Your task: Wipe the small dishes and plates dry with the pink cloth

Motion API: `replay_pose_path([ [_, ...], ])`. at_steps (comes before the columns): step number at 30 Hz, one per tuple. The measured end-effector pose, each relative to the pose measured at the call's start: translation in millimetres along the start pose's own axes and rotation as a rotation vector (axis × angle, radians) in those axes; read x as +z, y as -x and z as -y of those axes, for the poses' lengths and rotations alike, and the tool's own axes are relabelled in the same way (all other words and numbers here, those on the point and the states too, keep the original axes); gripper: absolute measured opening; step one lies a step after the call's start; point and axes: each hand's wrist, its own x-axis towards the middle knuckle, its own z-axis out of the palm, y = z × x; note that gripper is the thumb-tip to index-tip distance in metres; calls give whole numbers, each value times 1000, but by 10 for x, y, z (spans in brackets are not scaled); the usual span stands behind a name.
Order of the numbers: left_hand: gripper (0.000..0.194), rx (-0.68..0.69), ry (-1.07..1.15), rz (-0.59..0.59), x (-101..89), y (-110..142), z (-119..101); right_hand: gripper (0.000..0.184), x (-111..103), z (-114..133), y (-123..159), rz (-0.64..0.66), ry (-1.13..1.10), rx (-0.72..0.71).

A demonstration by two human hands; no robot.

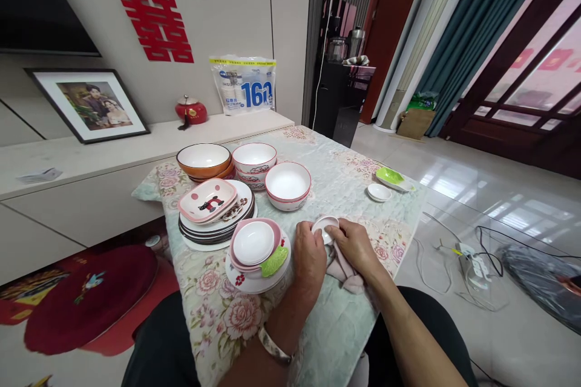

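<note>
A small white dish (pixel 321 225) is tilted up between my two hands over the table. My left hand (pixel 310 257) is closed on its left rim. From the right, my right hand (pixel 356 247) is closed on a pinkish-beige cloth (pixel 345 275), thumb pressed on the dish; the cloth hangs down to the tablecloth. Just left of my left hand, a small white bowl (pixel 254 243) and a green leaf-shaped dish (pixel 274 262) rest in a pink bowl (pixel 235 259) on a white flowered plate (pixel 258 285). To the right lie small white dishes (pixel 379 193) and a green-and-white leaf dish (pixel 391 177).
Behind stand red-rimmed bowls (pixel 287 184), more stacked bowls (pixel 255 157), orange bowls (pixel 204 160) and a plate stack (pixel 213 236) topped by a pink cartoon dish (pixel 207 200). A flowered tablecloth (pixel 245 317) covers the table. Cables and a power strip (pixel 474 266) lie on the floor.
</note>
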Motion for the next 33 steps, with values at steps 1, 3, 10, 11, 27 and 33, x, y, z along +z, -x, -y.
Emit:
replay_pose_path([
  [1, 6, -12, 10, -10, 1, -5, -2, 30, 15, 1, -1, 31, -43, 23],
  [3, 5, -40, 26, -32, 3, -17, -11, 31, 34, 15, 4, 105, -108, 36],
  [10, 5, -215, 181, -135, -14, -74, -32, 35, -60, 138, 59, 232, 42, -106],
  [11, 7, -246, 241, -117, -17, -78, -28, 33, -84, 136, 55, 203, 52, -137],
  [27, 26, -123, 484, 290, 42, -1, -8, 30, -197, -31, -127, -214, -33, 11],
  [33, 23, -146, 425, 265, 110, 3, 87, 35, -595, -485, -404, -385, -27, 232],
])
